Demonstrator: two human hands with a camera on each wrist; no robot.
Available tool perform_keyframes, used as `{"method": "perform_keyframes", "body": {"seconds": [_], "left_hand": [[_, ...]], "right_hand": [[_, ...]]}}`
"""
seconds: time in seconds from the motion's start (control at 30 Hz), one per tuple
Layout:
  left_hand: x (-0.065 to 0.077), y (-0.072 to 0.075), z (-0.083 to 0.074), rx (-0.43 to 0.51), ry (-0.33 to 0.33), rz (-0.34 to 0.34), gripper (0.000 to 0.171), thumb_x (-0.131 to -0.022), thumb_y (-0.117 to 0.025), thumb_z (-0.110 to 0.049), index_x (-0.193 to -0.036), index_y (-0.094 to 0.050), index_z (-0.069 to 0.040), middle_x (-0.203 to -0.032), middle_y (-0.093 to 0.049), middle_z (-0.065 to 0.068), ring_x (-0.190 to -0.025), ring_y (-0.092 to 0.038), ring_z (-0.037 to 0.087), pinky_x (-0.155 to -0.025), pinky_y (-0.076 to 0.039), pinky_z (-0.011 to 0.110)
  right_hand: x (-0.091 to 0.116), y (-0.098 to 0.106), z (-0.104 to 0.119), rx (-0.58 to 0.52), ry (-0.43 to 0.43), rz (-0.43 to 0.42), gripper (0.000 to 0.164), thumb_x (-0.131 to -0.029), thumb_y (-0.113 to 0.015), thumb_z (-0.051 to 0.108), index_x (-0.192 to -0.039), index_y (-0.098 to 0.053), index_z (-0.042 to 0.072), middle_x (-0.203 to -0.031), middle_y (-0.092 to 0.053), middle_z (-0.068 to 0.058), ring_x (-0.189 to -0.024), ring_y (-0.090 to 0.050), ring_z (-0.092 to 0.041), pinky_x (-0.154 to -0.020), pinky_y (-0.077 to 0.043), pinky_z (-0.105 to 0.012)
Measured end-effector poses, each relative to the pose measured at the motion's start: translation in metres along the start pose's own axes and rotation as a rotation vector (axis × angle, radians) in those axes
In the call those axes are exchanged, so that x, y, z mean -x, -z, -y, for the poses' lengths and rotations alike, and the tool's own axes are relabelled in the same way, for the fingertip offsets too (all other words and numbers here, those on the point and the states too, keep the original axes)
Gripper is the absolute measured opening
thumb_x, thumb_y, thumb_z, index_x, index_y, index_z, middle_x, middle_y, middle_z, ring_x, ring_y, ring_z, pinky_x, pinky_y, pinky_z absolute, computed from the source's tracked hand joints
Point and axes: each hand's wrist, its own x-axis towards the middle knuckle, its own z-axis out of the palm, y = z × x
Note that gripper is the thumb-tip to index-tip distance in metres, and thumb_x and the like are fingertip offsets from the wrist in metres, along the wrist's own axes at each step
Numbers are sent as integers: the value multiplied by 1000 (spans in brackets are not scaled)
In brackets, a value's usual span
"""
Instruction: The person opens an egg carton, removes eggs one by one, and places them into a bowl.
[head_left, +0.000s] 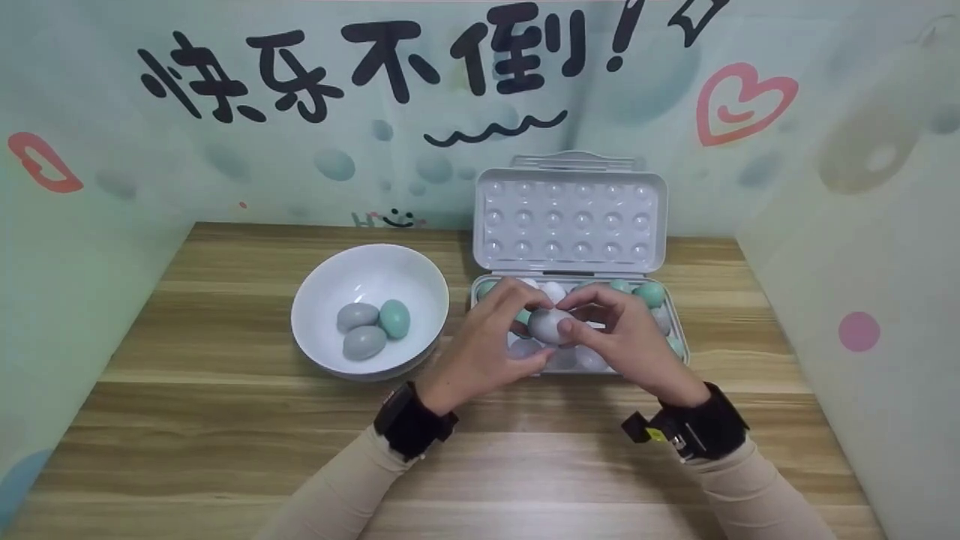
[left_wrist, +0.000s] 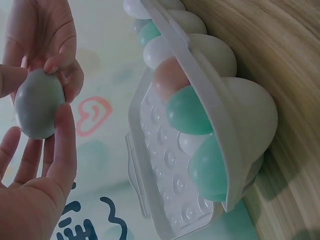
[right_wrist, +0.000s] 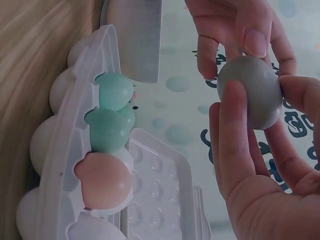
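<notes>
A grey egg (head_left: 550, 328) is held up over the egg box by both hands. My left hand (head_left: 484, 349) curls its fingers and thumb about its left side, and my right hand (head_left: 637, 345) pinches it from the right. Close up in the left wrist view, the egg (left_wrist: 40, 107) sits among the fingertips of both hands. From the right wrist, the same egg (right_wrist: 260, 92) shows a right thumb along its side and a left thumb on its end. Under the hands, the egg box (left_wrist: 202, 102) holds white, green, grey and pinkish eggs; the hands hide part of them.
The box's dimpled lid (head_left: 570, 217) stands raised at the back. To the left is a white bowl (head_left: 409, 277) with two grey eggs (head_left: 364, 343) and a green egg (head_left: 394, 319) inside. A printed cloth (head_left: 285, 172) walls the wooden table (head_left: 225, 435) at back and sides.
</notes>
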Motion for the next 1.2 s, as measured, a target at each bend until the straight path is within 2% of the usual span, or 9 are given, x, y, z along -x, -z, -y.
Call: {"method": "perform_keyframes", "body": {"seconds": [0.2, 0.47, 0.6, 0.7, 0.8, 0.9, 1.07, 1.2], "left_hand": [[-1, -1, 0, -29, -20, -22, 43, -84, -87, -13, -121, -65, -9, -120, -60, 3, -115, -60, 18, -90, -56, 21], [-1, -2, 0, -48, -45, -23, 40, -84, -87, -14, -118, -65, -10, -117, -61, 1, -116, -58, 12, -101, -51, 26], [-2, 0, 0, -60, -47, -16, 39, -84, -87, -16, -117, -66, -11, -117, -62, 1, -114, -59, 13, -99, -53, 28], [-3, 5, 2, -76, -54, -25, 39, -84, -87, -16, -116, -66, -11, -117, -62, 2, -114, -61, 15, -99, -53, 29], [-3, 14, 3, -75, -51, -44, 38, -83, -87, -13, -115, -66, -9, -117, -63, 4, -113, -61, 16, -97, -55, 30], [-3, 27, 2, -72, -26, -55, 38, -83, -87, -12, -115, -67, -8, -117, -62, 5, -110, -61, 16, -94, -56, 29], [3, 53, 2, -96, 61, -59, 39, -83, -87, -11, -116, -67, -8, -118, -61, 4, -106, -60, 14, -87, -59, 25], [11, 74, 9, -131, 97, -46, 38, -84, -86, -10, -116, -66, -9, -119, -61, 3, -110, -60, 14, -87, -59, 21]], "right_hand": [[2, 0, 1, -27, -15, 19, 22, -96, -78, 6, -117, -72, 2, -120, -70, -10, -108, -75, -25, -91, -62, -31], [3, 0, 2, -43, -21, 43, 22, -96, -78, 7, -118, -71, 3, -122, -70, -9, -113, -74, -25, -95, -60, -32], [3, 1, 2, -44, -8, 58, 23, -97, -77, 7, -119, -71, 2, -122, -70, -9, -112, -74, -24, -94, -61, -32], [3, 4, 3, -51, 9, 66, 24, -98, -75, 7, -121, -71, 3, -122, -71, -10, -105, -76, -24, -90, -62, -33], [2, 8, 4, -47, 34, 57, 24, -99, -74, 6, -123, -71, 3, -122, -72, -10, -100, -77, -26, -89, -63, -34], [1, 12, 5, -21, 65, 19, 25, -99, -73, 4, -123, -72, 4, -122, -73, -12, -105, -75, -26, -90, -62, -32], [-1, 18, 3, 80, 146, -61, 26, -97, -75, 3, -123, -73, 4, -121, -73, -13, -112, -71, -29, -92, -61, -30], [-1, 24, 1, 202, 210, -80, 28, -95, -78, 6, -123, -74, 8, -124, -72, -3, -114, -70, -22, -93, -61, -30]]}}
